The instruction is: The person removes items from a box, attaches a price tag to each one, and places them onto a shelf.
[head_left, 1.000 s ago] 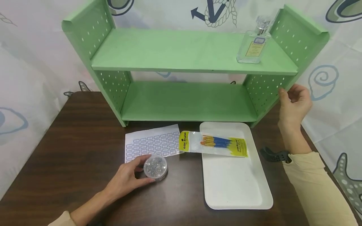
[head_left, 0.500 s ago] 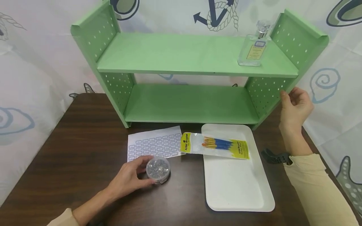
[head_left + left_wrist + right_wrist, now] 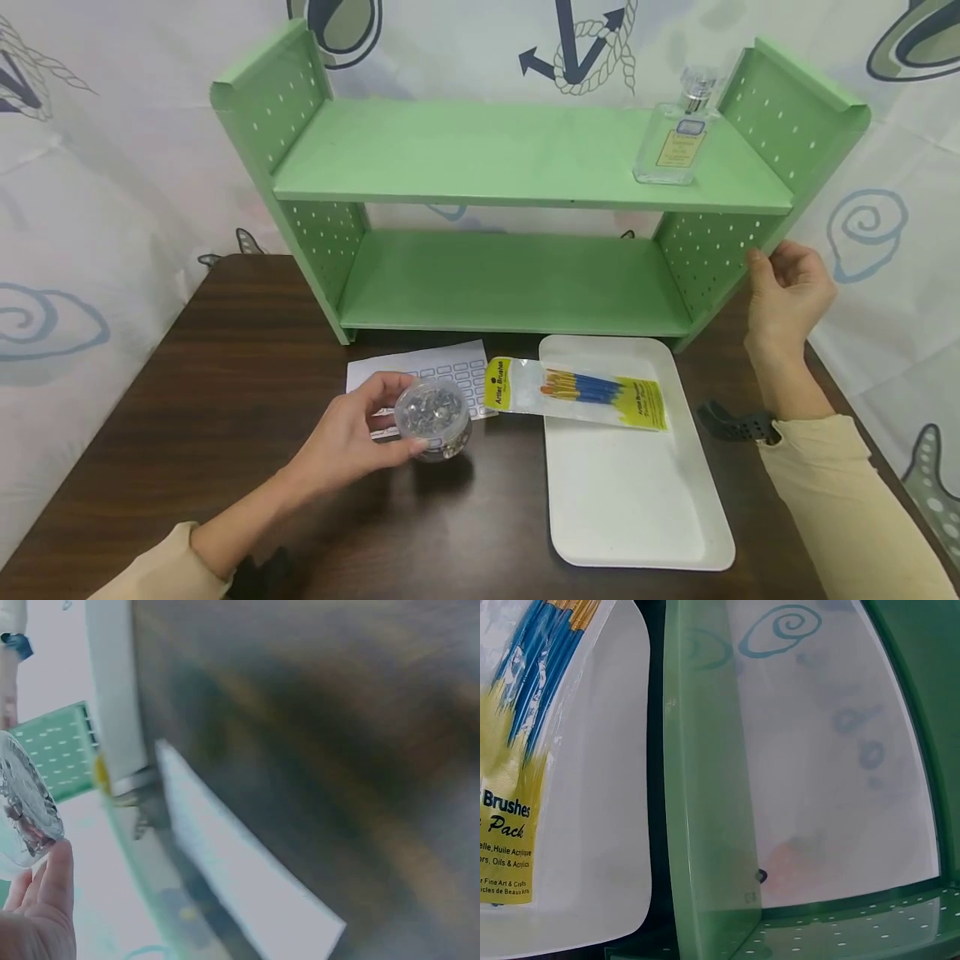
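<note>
1. Jar [image 3: 435, 417]: round, squat, clear, filled with shiny pieces; small label on its side. Lid up, near upright; wider than tall, with no long axis in plan. Located in front of the label sheet, apparently just above the tabletop [image 3: 187, 417], a dark shadow beneath.
2. Left hand [image 3: 348, 437]: fingers gripping the jar, thumb at its near side, forefinger at its far left. Jar lies rightward of the palm, at the fingertips.
3. Right hand [image 3: 791, 292]: thumb at the front edge of the shelf's right side panel, remaining fingers curled on the outer side; the edge appears pinched between. Well apart from the jar.
4. Governing relation, as judged: left hand nearer, already joined to the jar; shelf beyond and higher, the sheet lying between.
5. Green shelf [image 3: 495, 154]: two boards, perforated side panels; long axis left to right.
6. Glass bottle [image 3: 675, 142]: upright, right end of the upper board.
7. Label sheet [image 3: 450, 358]: flat, partly hidden by jar and fingers.
8. Brush pack [image 3: 577, 393]: long axis roughly left to right, its right part over the tray; right of the jar, apart.
9. White tray [image 3: 637, 492]: right of the jar, in front of the shelf.
</note>
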The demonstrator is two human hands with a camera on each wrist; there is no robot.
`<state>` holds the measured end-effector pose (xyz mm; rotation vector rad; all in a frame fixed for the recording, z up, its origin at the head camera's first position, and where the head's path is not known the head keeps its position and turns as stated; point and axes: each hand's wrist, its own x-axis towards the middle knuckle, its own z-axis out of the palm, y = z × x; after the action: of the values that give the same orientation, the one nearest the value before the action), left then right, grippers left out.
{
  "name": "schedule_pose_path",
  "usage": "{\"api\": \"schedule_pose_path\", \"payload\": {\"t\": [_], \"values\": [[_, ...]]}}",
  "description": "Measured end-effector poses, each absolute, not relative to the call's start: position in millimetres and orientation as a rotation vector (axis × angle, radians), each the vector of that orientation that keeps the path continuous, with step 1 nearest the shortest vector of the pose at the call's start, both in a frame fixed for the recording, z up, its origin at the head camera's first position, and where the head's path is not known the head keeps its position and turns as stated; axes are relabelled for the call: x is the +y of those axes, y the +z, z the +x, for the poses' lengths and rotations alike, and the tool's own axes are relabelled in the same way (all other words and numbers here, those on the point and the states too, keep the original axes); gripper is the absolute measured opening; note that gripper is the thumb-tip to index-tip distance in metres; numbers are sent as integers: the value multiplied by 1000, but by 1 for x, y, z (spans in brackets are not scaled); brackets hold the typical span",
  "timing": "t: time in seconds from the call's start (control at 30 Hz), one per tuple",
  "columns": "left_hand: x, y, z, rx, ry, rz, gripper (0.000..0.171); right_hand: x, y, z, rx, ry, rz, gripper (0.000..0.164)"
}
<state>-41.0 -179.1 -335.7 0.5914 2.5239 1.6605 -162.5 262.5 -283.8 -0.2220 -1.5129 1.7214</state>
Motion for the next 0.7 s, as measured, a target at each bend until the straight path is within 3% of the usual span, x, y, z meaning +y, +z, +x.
{"api": "schedule_pose_path", "payload": {"t": [0.7], "values": [[-148, -227, -105, 2540, 1805, 785, 59, 265, -285, -161, -1555, 1685, -227, 18]]}}
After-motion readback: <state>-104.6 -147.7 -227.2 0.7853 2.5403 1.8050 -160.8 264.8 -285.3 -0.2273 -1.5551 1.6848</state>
